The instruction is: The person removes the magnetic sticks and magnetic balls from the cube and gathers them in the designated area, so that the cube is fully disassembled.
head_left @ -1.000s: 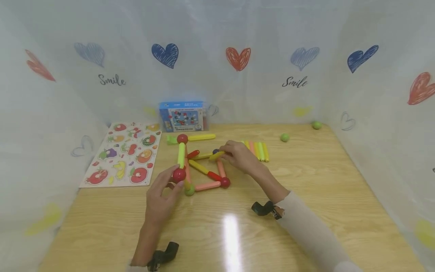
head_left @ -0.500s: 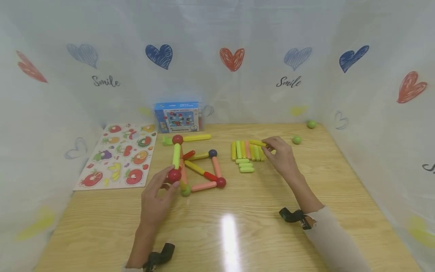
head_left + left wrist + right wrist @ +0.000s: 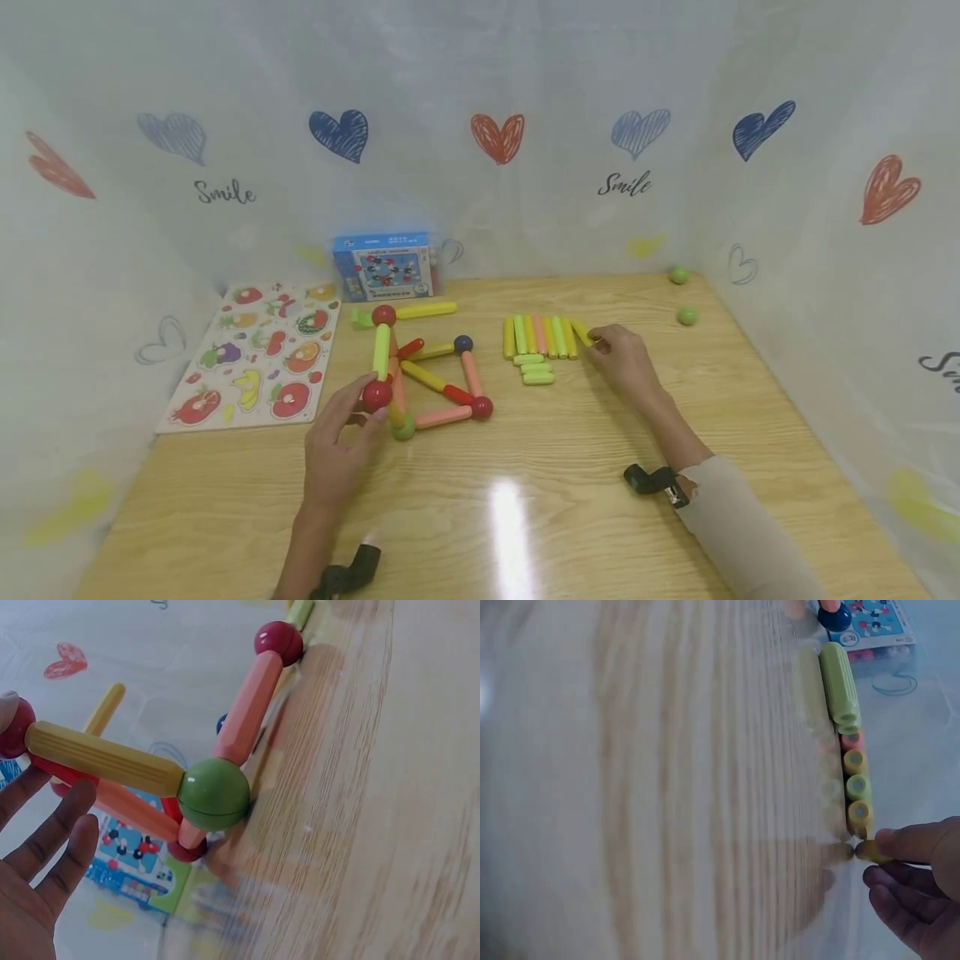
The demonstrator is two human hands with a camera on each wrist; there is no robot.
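Left of centre on the desk (image 3: 570, 517), a frame (image 3: 424, 377) of smooth balls and ribbed sticks in pink, yellow, lime and red. Five balls in plain sight: three dark red, one green, one blue; perhaps a sixth, dark red, low at the back in the dim left wrist view. Along the front, one pink stick (image 3: 444, 417) from the green ball (image 3: 403, 428) to the right red ball (image 3: 482, 407); on the right side, another pink one up to the blue ball (image 3: 463, 342). Across the middle, a yellow and red diagonal. Off the back red ball (image 3: 383, 315), a yellow arm (image 3: 426, 311) to the right and a short green piece (image 3: 362, 318) to the left.

In the left hand (image 3: 335, 450), the raised red ball (image 3: 377, 397) above the green one, pinched between thumb and fingers. In the right hand (image 3: 624, 364), one loose stick (image 3: 581, 332), yellow and slanted, near end held in narrowed fingers, just beside the right end of a row (image 3: 541, 337) of seven: four yellow, two lime, one pink. In front of the row, three short lime pieces (image 3: 536, 368). Farther right, two loose green balls (image 3: 687, 317). Behind the frame, one blue box (image 3: 386, 271); to its left, one fruit board (image 3: 247, 421).
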